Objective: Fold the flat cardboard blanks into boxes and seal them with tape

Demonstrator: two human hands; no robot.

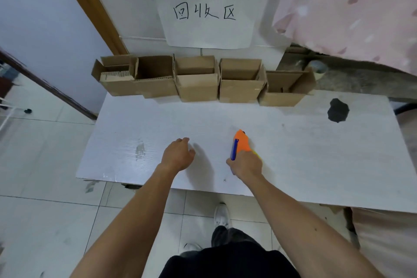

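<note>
- While your right hand (246,165) grips the orange tape dispenser (242,142), note the hold: the fingers are wrapped round its rear end, the nose points away from you, and the blue strip runs along its left side. The body lies low over the white table (293,153); whether it touches the surface cannot be told.
- Your left hand (178,156) hangs just above the table, to the left of the dispenser and apart from it, with the fingers loosely curled and holding nothing. On this evidence it is free to fetch or steady the next piece of cardboard.
- Five cardboard boxes (197,87) stand in a row along the far edge of the table, against the wall, side by side. All are folded up with their top flaps open; the rightmost sits slightly nearer to you. Whether their bottoms are taped is hidden.
- Parking the boxes at the back probably serves to leave the near surface for working.
- No flat blank is in view. Expect to bring one in from outside the view before you fold again.
- A paper sign (206,18) with handwritten characters hangs on the wall directly above the row, presumably labelling that zone.
- A black patch (337,110) marks the table top toward the right.
</note>
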